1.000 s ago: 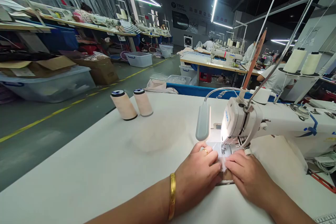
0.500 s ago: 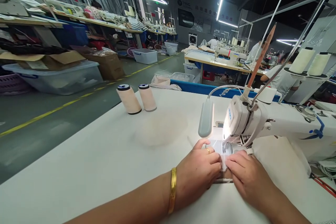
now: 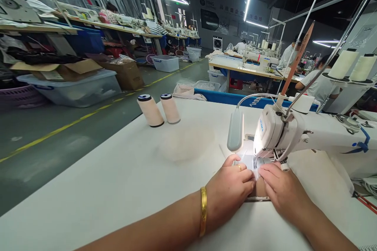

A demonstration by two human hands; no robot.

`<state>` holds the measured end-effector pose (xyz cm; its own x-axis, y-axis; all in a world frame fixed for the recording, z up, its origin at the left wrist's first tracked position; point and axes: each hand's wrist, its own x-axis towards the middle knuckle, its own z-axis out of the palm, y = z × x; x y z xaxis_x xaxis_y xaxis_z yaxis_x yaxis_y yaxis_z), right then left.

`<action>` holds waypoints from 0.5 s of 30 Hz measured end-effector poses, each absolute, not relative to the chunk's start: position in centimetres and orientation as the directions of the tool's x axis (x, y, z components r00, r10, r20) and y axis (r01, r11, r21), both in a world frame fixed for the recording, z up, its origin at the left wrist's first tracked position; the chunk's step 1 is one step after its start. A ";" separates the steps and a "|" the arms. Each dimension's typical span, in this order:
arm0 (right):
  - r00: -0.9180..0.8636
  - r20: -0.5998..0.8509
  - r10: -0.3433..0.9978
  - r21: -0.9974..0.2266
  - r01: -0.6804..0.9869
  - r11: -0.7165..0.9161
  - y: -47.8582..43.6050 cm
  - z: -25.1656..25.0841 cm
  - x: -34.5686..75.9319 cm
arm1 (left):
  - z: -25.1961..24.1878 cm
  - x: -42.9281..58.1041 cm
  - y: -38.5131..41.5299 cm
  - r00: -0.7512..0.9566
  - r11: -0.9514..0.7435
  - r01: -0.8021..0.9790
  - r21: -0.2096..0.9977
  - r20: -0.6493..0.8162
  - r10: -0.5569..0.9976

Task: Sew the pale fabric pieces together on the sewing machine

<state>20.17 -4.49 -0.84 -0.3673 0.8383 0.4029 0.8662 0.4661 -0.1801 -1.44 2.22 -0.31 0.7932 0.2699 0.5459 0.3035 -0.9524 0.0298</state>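
Note:
My left hand (image 3: 231, 184), with a ring and a gold bangle (image 3: 203, 211), rests beside the needle area of a white sewing machine (image 3: 278, 129). Its fingers are bent and pressed down at the edge of a thin pale strip (image 3: 256, 175), which looks like fabric. On the other side of the strip, my right hand (image 3: 282, 190) has its fingers together, fingertips close to the presser foot (image 3: 255, 162). Both sets of fingertips partly cover the strip. A brown patch (image 3: 260, 188) shows between the hands; whether it is cloth or machine bed I cannot tell.
Two peach thread cones (image 3: 150, 111) stand on the white table (image 3: 118, 180) to the left. A grey lamp (image 3: 235, 130) hangs beside the machine head. An orange pointed stick (image 3: 299, 59) rises above it. Cream thread cones (image 3: 343, 64) stand at right. Other people work at machines beyond.
The view has shifted slightly, so things appear further right. Less of the pale strip shows between my hands, and more of the brown patch is visible. Both hands stay at the presser foot.

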 end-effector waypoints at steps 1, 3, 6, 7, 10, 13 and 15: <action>-0.363 0.406 0.839 -0.179 0.869 0.462 -4.5 -0.9 20.2 | -0.3 -1.4 2.3 0.795 -0.952 0.304 0.031 0.543 0.272; -0.374 0.422 0.826 -0.170 0.862 0.478 -4.6 -0.8 20.2 | -0.4 -1.5 2.3 0.792 -0.953 0.300 0.047 0.545 0.276; -0.405 0.435 0.804 -0.183 0.835 0.519 -4.7 -0.7 20.2 | -0.6 -1.5 2.3 0.793 -0.953 0.289 0.089 0.536 0.291; -0.407 0.433 0.804 -0.196 0.828 0.525 -4.7 -0.6 20.2 | -0.7 -1.5 2.4 0.793 -0.953 0.285 0.101 0.533 0.294; -0.392 0.412 0.823 -0.223 0.832 0.508 -4.5 -0.7 20.1 | -0.9 -1.6 2.6 0.783 -0.952 0.280 0.122 0.545 0.300; -0.362 0.414 0.835 -0.214 0.853 0.476 -4.3 -1.0 20.2 | -1.0 -1.5 3.0 0.781 -0.951 0.284 0.123 0.546 0.304; -0.342 0.422 0.840 -0.192 0.872 0.451 -4.1 -1.2 20.2 | -1.0 -1.4 3.3 0.789 -0.947 0.299 0.115 0.529 0.313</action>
